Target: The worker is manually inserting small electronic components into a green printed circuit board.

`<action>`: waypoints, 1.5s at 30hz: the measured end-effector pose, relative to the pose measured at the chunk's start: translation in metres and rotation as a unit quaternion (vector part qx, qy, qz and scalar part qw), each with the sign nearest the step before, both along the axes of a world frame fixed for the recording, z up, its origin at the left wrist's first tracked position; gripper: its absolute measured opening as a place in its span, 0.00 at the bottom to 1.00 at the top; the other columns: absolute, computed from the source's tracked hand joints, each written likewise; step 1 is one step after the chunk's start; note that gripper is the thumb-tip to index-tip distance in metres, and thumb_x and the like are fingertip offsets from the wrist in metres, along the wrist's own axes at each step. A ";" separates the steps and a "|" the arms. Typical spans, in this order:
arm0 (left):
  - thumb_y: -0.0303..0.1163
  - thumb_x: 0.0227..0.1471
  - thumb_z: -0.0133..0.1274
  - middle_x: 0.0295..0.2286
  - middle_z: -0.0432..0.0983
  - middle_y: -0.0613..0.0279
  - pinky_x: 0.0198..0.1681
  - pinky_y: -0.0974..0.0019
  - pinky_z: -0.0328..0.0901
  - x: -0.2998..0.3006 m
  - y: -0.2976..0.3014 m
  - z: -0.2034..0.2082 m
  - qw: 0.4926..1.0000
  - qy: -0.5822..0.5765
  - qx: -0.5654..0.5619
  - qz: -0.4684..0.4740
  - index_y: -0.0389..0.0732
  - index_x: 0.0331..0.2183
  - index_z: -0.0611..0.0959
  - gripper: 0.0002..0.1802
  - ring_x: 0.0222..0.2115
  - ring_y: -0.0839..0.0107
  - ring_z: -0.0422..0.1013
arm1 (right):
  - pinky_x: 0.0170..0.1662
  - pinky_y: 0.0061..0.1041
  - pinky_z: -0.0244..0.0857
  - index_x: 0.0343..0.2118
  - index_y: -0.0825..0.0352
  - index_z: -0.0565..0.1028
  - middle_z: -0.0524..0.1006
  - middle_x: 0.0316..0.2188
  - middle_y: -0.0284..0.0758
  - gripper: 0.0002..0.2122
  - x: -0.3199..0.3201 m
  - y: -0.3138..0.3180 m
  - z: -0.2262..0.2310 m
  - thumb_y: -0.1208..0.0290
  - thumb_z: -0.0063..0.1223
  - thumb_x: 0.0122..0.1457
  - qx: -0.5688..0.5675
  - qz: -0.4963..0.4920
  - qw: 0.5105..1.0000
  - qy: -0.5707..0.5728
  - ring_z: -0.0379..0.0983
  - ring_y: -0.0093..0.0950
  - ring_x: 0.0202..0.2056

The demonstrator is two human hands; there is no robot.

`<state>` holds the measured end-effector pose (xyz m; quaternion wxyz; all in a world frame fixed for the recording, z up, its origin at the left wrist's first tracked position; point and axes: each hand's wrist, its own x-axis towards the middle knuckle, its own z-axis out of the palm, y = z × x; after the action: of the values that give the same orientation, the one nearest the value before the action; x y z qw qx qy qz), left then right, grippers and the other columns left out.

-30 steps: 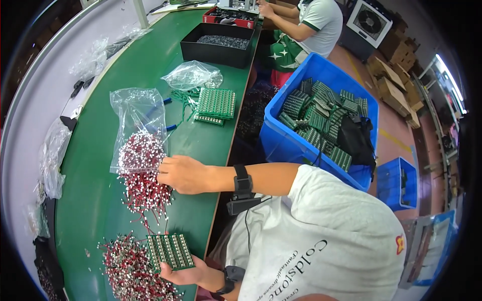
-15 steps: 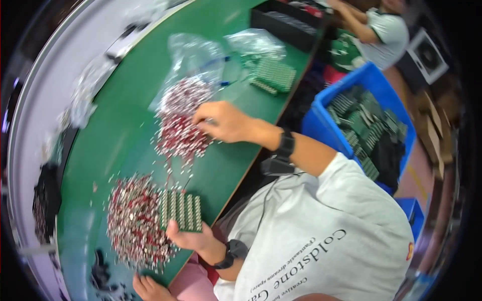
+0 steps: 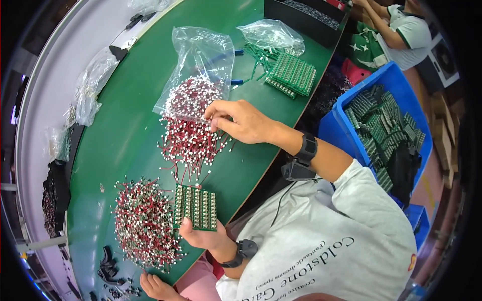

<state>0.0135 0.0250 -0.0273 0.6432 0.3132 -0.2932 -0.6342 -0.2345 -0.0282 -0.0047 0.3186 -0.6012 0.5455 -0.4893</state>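
My left hand [image 3: 203, 238] holds a green circuit board [image 3: 196, 206] with rows of small pale metallic parts, its thumb on the near edge. The board is beside a large heap of short red wires with white connectors [image 3: 145, 223]. My right hand [image 3: 238, 120] is at the edge of a second heap of red wires with white plugs [image 3: 193, 138]. Its thumb and forefinger are pinched together. What is between them is too small to make out. A clear plastic bag [image 3: 203, 52] lies over the far part of this second heap.
Stacked green boards [image 3: 293, 72] lie beyond my right hand, near blue-handled tools [image 3: 236, 82] and another clear bag [image 3: 273, 35]. A blue bin [image 3: 341, 113] of boards stands off the table's right edge. A co-worker's hand [image 3: 156, 287] rests at the lower left, near black parts [image 3: 108, 266].
The view has shifted, so the table's things sit slightly further right. My right hand stays by the wire heap, its fingers pinched. My left hand still holds the board.
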 end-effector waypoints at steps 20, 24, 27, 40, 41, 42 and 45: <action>0.42 0.46 0.45 0.45 0.74 0.39 0.46 0.58 0.72 -0.027 -0.010 0.007 0.999 -0.003 0.045 -0.019 0.26 0.56 0.66 0.39 0.42 0.57 0.75 | 0.32 0.18 0.60 0.38 0.70 0.73 0.68 0.25 0.28 0.09 0.001 0.015 0.018 0.76 0.39 0.62 -0.010 0.088 0.981 -0.174 0.63 0.16 0.28; 0.43 0.50 0.42 0.42 0.75 0.37 0.43 0.56 0.74 -0.032 -0.011 0.004 0.999 0.006 0.037 0.002 0.23 0.51 0.71 0.34 0.39 0.54 0.77 | 0.31 0.18 0.59 0.39 0.71 0.74 0.69 0.26 0.28 0.10 0.003 0.018 0.010 0.76 0.40 0.63 -0.010 0.123 0.970 -0.208 0.63 0.16 0.27; 0.43 0.50 0.42 0.42 0.76 0.37 0.43 0.57 0.74 -0.035 -0.010 0.006 0.999 -0.014 0.045 0.003 0.24 0.51 0.71 0.34 0.39 0.55 0.77 | 0.29 0.16 0.57 0.39 0.71 0.75 0.70 0.25 0.27 0.08 0.005 0.025 0.020 0.77 0.42 0.63 0.013 0.121 0.970 -0.212 0.62 0.14 0.26; 0.47 0.44 0.49 0.46 0.70 0.41 0.47 0.62 0.68 -0.058 -0.005 0.006 0.987 -0.160 0.001 -0.023 0.23 0.57 0.63 0.46 0.44 0.58 0.72 | 0.20 0.25 0.64 0.30 0.68 0.76 0.73 0.18 0.33 0.05 0.053 0.066 0.030 0.81 0.58 0.49 -0.194 0.093 0.977 -0.015 0.72 0.27 0.17; 0.47 0.44 0.49 0.45 0.70 0.42 0.47 0.62 0.68 -0.059 -0.005 0.005 0.982 -0.186 -0.016 -0.023 0.22 0.57 0.63 0.46 0.44 0.59 0.71 | 0.20 0.25 0.64 0.30 0.68 0.76 0.73 0.18 0.33 0.05 0.053 0.062 0.026 0.81 0.58 0.49 -0.193 0.091 0.977 -0.015 0.72 0.27 0.17; 0.48 0.44 0.48 0.45 0.69 0.43 0.47 0.62 0.67 -0.061 -0.005 0.004 0.976 -0.212 -0.033 -0.024 0.22 0.57 0.63 0.46 0.43 0.60 0.71 | 0.20 0.25 0.64 0.30 0.68 0.75 0.73 0.18 0.34 0.05 0.052 0.058 0.022 0.80 0.59 0.49 -0.181 0.087 0.980 -0.005 0.72 0.28 0.17; 0.50 0.45 0.46 0.45 0.68 0.47 0.46 0.63 0.66 -0.057 -0.003 0.005 0.952 -0.293 -0.081 -0.022 0.20 0.56 0.65 0.46 0.42 0.62 0.70 | 0.21 0.28 0.65 0.29 0.69 0.73 0.74 0.18 0.37 0.05 0.046 0.048 0.022 0.78 0.58 0.51 -0.123 0.081 0.989 -0.001 0.73 0.31 0.18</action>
<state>-0.0437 0.0223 -0.0223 0.5381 0.4250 -0.5262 -0.5029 -0.1887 0.0195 0.0171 0.2820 -0.6774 0.4301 -0.5259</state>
